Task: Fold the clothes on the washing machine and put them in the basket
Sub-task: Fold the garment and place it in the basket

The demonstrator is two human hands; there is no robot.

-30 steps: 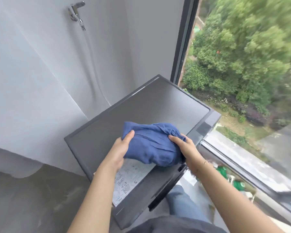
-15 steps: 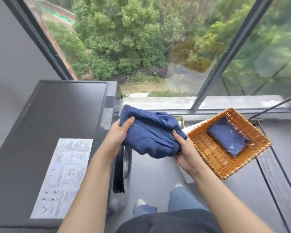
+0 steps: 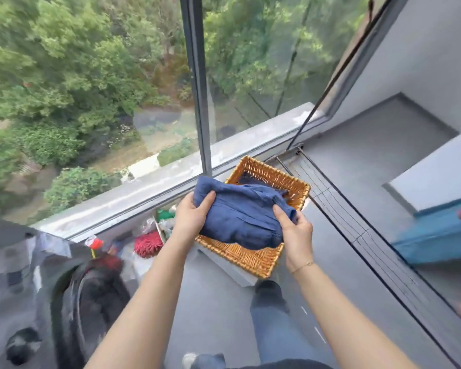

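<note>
The folded garment (image 3: 240, 222) was soft, matt blue cloth, creased and slightly crumpled. The basket (image 3: 253, 259) under it was woven wicker, golden-brown, with a rough, ribbed weave. The floor (image 3: 370, 166) looked like smooth, matt grey tile or stone. The window frame (image 3: 198, 102) was dark, smooth metal around clear, faintly reflective glass. The washing machine (image 3: 16, 275) had a glossy grey shell, blurred here.

home laundry balcony (washing machine (image 3: 24, 288), high window (image 3: 197, 75)).
</note>
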